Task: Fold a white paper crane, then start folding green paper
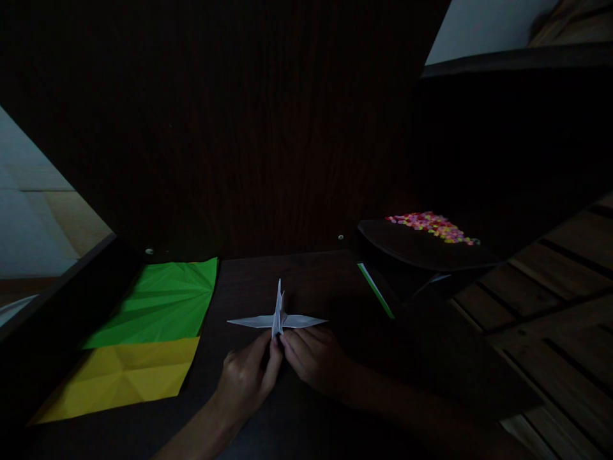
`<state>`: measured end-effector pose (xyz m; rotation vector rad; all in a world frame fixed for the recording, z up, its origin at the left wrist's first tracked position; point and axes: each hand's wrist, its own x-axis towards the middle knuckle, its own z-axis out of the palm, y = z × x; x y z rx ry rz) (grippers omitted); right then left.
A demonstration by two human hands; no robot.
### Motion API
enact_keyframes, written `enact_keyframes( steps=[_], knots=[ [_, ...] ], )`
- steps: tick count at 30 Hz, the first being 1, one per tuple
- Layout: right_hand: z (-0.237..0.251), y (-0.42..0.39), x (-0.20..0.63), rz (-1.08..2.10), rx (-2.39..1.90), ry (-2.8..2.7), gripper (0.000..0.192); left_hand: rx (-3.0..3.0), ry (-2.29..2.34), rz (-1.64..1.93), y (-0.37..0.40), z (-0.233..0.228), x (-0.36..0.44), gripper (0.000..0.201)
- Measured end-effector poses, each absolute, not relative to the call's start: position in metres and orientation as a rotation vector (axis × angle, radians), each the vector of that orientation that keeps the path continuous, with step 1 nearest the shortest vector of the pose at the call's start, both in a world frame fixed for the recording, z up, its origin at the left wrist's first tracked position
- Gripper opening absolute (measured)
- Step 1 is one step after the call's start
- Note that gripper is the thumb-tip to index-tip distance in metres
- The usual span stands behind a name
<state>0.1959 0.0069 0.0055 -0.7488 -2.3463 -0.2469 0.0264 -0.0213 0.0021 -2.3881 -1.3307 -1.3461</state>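
- A white paper crane (278, 319) sits on the dark table (306, 275), at the middle of the view and just beyond both hands.
- Its wings run left to right, so the long axis lies across the person; one thin point stands upright above the body.
- The body's lower end points back toward the person, right where the fingertips of both hands meet.
- The left hand (246, 377) comes in from the lower left, its fingers pressed together and pinching the crane's base from the left side.
- The right hand (313, 358) comes in from the lower right, its fingers curled close and pinching the same base from the right.
- Neither hand is spread; the two sets of fingertips touch or nearly touch each other around the paper, but the light is too dim to tell which.
- Both hands are equally near the crane; the wings jut free to either side, untouched.
- A green sheet (163, 303), creased, lies flat on the table well left of the crane, and a yellow sheet (129, 377) lies just nearer the person, edge to edge with it.
- To the right, a dark tray (421, 249) holds a heap of small coloured bits (431, 225), apart from the hands.
- A thin green strip (376, 291) lies between the crane and that tray.
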Motion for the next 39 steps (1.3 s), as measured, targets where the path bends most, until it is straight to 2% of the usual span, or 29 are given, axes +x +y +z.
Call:
enact_keyframes(
  steps=[6, 19, 24, 34, 39],
  knots=[
    [0.003, 0.009, 0.197, -0.275, -0.74, -2.369, 0.014, -2.39, -1.315, -1.314, -0.02, 0.001, 0.025, 0.014],
    [0.0, 0.017, 0.2, -0.249, -0.738, -2.333, 0.019, -2.583, -1.127, -1.345, -0.023, -0.004, 0.022, 0.022],
    [0.002, 0.015, 0.198, -0.206, -0.752, -2.233, 0.017, -2.488, -1.145, -1.398, -0.022, -0.003, 0.022, 0.022],
    [0.004, 0.01, 0.196, -0.177, -0.765, -2.164, 0.008, -2.386, -1.171, -1.234, -0.022, 0.001, 0.022, 0.018],
    [0.004, 0.008, 0.194, -0.145, -0.786, -2.179, 0.013, -2.439, -1.148, -1.227, -0.022, 0.002, 0.023, 0.019]
  ],
)
